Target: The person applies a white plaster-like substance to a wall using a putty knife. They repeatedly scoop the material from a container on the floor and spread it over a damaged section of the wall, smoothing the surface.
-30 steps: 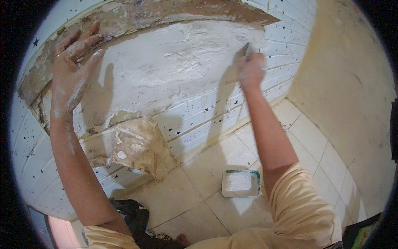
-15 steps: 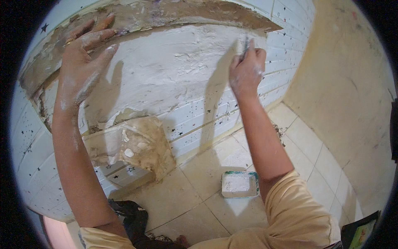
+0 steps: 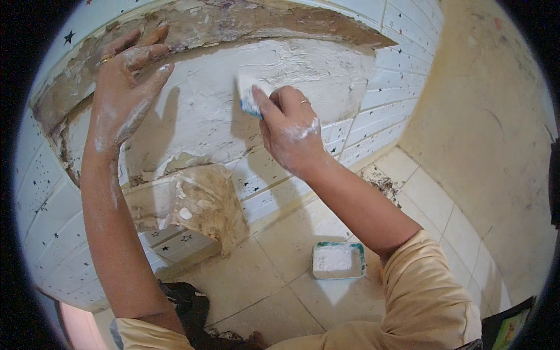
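My right hand (image 3: 294,128) grips a putty scraper (image 3: 249,93) with a white, paste-covered face and a bluish edge, held against the middle of a plastered wall patch (image 3: 201,108). The patch is coated in rough white filler. Along its top, a brown-backed strip of peeled wall covering (image 3: 262,26) curls outward. My left hand (image 3: 125,87) rests on that strip at the upper left, fingers spread, white paste smeared along the thumb side. Below the patch a second peeled flap (image 3: 216,198) hangs down, dotted with white blobs.
On the tiled floor (image 3: 256,297) stands a shallow tray (image 3: 335,276) with green-stained edges and white paste inside. White panelled wall covering with black stars (image 3: 385,87) surrounds the patch. A bare beige wall (image 3: 484,116) rises at the right. Dark crumbs (image 3: 382,184) lie near the corner.
My right hand has swept the scraper leftward and slightly down, from the patch's right end to its middle. The left hand stays at the peeled strip, shifted slightly in the picture.
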{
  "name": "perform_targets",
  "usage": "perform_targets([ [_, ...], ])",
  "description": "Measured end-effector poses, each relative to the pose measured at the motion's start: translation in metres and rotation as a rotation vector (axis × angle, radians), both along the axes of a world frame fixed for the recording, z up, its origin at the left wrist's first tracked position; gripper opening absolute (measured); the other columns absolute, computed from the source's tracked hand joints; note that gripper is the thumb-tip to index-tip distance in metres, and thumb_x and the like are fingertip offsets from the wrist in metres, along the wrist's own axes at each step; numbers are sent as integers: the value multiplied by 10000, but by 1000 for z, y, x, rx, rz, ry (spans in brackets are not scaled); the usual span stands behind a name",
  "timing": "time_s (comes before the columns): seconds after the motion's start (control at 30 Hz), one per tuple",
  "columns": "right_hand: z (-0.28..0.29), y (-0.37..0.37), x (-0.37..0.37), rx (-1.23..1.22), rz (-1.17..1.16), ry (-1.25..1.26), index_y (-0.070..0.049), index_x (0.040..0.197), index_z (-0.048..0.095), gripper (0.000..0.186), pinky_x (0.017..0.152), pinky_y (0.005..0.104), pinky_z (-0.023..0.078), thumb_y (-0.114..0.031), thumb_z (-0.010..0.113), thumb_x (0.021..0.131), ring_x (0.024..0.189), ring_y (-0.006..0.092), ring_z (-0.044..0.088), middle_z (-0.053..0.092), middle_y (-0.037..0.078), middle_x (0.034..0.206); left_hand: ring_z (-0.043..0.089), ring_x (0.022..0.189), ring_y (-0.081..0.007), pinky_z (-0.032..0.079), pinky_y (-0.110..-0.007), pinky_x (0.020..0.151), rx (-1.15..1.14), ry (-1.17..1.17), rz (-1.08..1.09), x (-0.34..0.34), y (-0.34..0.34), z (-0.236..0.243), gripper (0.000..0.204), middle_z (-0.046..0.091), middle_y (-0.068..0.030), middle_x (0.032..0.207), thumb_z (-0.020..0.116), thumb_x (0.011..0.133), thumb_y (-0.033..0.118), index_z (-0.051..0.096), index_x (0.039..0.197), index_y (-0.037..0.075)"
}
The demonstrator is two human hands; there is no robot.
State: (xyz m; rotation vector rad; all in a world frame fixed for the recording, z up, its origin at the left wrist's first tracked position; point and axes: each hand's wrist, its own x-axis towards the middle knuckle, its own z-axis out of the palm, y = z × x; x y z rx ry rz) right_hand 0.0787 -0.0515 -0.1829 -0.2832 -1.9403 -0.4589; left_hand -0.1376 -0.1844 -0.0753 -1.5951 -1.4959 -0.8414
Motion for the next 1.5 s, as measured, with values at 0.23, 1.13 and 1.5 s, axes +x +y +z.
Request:
perform_targets([
  [0.23, 39, 24, 9, -827, 384, 249, 15, 919, 615, 184, 578, 370, 482, -63, 624, 754, 716, 247, 591, 572, 122, 773, 376, 1287, -254, 289, -383, 1083, 56, 19, 25, 1, 9, 0, 321, 568, 14, 1277, 663, 760, 192, 684, 1057, 73],
  [1.13, 13, 7, -52, 181, -64, 126, 74, 832, 559, 212, 684, 440, 460, -85, 569, 692, 739, 337, 531, 515, 194, 834, 381, 1283, -230, 270, -374, 1091, 68, 31, 39, 3, 11, 0, 315, 575, 41, 1269, 668, 772, 213, 684, 1050, 66],
  [1.5, 40, 50, -21, -995, 563, 373, 28, 897, 593, 95, 552, 334, 523, -50, 581, 843, 696, 210, 627, 619, 120, 725, 391, 1283, -223, 303, -366, 1074, -6, -80, -27, 11, -1, 7, 307, 577, 35, 1266, 652, 778, 185, 682, 1069, 93],
])
